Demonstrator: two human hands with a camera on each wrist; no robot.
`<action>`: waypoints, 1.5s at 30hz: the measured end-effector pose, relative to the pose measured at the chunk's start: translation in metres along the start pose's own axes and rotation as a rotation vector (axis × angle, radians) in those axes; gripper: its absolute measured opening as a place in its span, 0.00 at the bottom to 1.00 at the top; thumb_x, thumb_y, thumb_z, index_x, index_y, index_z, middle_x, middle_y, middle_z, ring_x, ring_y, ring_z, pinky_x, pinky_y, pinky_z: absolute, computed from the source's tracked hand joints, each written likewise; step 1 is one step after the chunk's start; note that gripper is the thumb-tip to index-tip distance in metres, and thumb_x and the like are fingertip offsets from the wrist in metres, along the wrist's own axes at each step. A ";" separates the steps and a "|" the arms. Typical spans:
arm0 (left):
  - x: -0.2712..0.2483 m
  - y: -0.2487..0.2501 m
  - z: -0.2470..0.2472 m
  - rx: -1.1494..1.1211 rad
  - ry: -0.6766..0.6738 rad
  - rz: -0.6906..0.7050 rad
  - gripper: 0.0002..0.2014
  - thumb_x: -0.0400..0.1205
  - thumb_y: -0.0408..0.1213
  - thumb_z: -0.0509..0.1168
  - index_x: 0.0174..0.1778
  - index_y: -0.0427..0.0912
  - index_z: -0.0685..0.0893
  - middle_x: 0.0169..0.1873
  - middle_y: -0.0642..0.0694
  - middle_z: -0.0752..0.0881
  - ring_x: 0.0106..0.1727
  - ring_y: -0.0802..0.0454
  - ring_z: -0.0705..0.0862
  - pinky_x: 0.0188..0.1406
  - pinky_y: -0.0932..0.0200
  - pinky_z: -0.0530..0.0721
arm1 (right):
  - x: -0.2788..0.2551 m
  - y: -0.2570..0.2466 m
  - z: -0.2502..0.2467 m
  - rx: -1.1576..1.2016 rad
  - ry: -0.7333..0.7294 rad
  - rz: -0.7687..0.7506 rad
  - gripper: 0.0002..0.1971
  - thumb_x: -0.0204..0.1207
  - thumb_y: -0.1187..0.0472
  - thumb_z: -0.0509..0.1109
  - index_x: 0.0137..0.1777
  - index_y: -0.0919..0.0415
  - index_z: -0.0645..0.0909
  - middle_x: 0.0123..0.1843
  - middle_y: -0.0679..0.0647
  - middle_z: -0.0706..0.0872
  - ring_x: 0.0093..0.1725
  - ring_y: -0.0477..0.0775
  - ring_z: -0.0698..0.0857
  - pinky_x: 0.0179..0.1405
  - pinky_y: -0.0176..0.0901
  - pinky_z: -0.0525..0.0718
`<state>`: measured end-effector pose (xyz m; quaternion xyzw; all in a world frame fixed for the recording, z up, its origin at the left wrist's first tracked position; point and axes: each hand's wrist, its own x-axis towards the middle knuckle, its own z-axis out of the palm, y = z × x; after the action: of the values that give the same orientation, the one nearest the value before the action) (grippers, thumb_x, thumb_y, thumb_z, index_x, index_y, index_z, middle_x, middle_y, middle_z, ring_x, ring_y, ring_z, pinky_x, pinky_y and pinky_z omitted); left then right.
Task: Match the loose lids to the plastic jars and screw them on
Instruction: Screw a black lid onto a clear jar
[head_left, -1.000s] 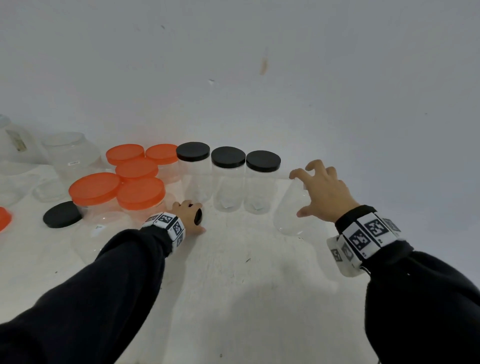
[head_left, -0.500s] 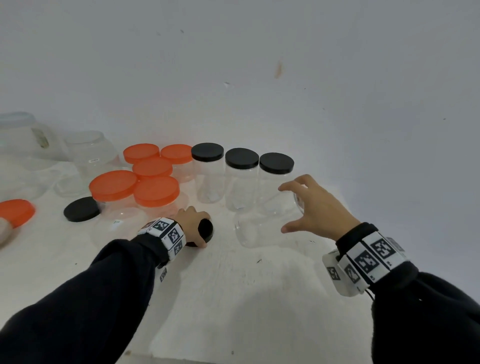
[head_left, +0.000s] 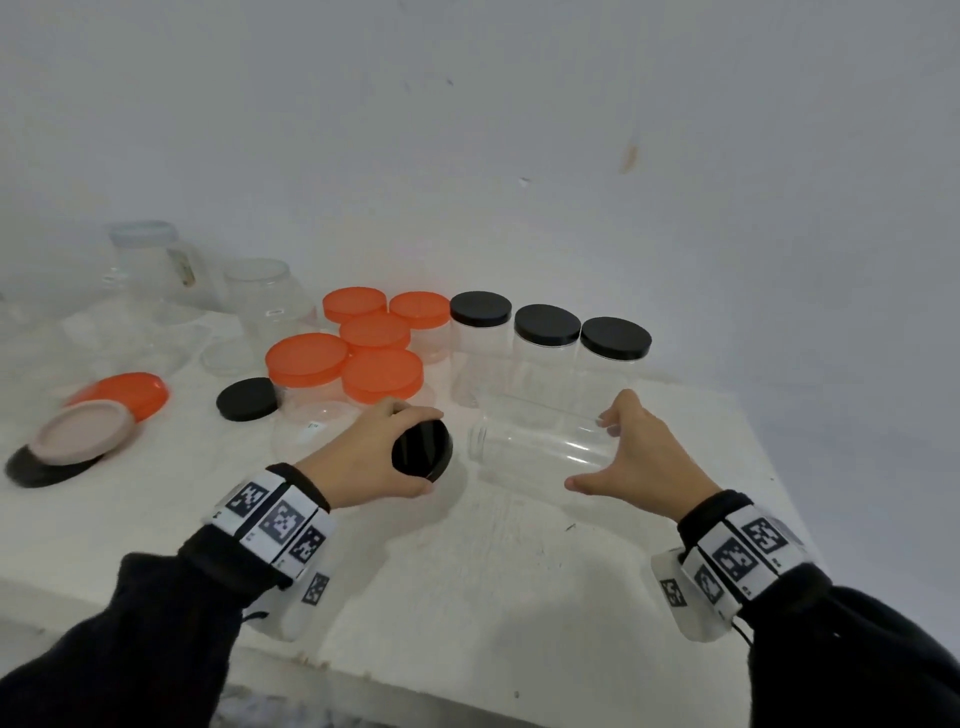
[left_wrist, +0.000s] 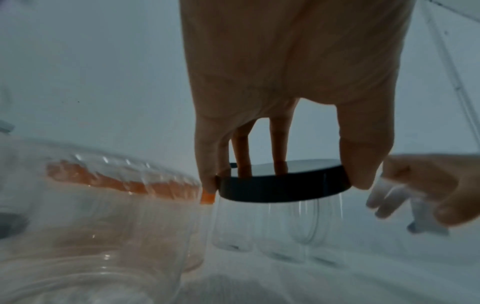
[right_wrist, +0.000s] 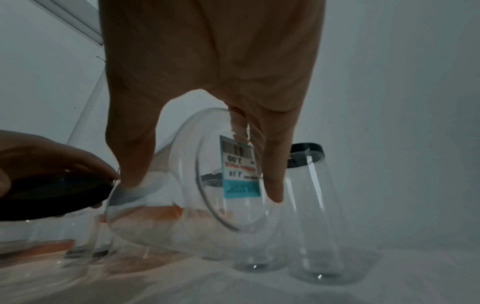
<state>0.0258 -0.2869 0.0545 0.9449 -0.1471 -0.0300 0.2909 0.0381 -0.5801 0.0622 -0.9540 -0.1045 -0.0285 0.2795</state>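
Gripping a clear jar (right_wrist: 187, 216) (blue-and-white barcode sticker (right_wrist: 240, 168), print unreadable).

Both arms wear loose black sleeves (head_left: 130, 639). Each wrist carries a white band (head_left: 272, 519) — printed with square black-and-white markers — over a pale camera housing (head_left: 685, 603) underneath.

Jar's label (right_wrist: 240, 167) text blurred, unreadable

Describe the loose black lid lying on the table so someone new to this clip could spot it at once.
Start at the cluster of orange-lidded jars at the table's back left. Just left of the nearest one lies the loose black lid, flat on the tabletop. Unlike the black lid in the left hand, nobody touches it.
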 end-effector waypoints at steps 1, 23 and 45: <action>-0.005 0.000 -0.004 -0.013 0.018 0.013 0.38 0.70 0.43 0.77 0.74 0.54 0.67 0.63 0.52 0.68 0.63 0.54 0.70 0.57 0.68 0.68 | 0.001 -0.002 0.004 0.011 -0.004 -0.004 0.35 0.56 0.52 0.85 0.53 0.59 0.64 0.57 0.52 0.74 0.56 0.53 0.76 0.45 0.39 0.76; -0.039 -0.008 -0.022 -0.264 0.374 0.097 0.45 0.60 0.60 0.67 0.74 0.50 0.67 0.67 0.55 0.71 0.69 0.61 0.69 0.67 0.61 0.69 | 0.016 -0.033 0.072 0.453 -0.225 0.124 0.41 0.57 0.60 0.85 0.65 0.58 0.64 0.62 0.51 0.74 0.62 0.52 0.77 0.46 0.34 0.77; -0.014 0.015 -0.003 -0.296 0.389 0.166 0.39 0.63 0.55 0.70 0.71 0.51 0.69 0.66 0.53 0.71 0.68 0.58 0.71 0.66 0.58 0.74 | 0.008 -0.036 0.080 0.525 -0.234 0.030 0.37 0.61 0.54 0.83 0.66 0.51 0.66 0.63 0.48 0.76 0.65 0.46 0.75 0.51 0.33 0.76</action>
<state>0.0094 -0.2930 0.0649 0.8647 -0.1594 0.1551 0.4503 0.0377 -0.5064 0.0145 -0.8473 -0.1257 0.1140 0.5033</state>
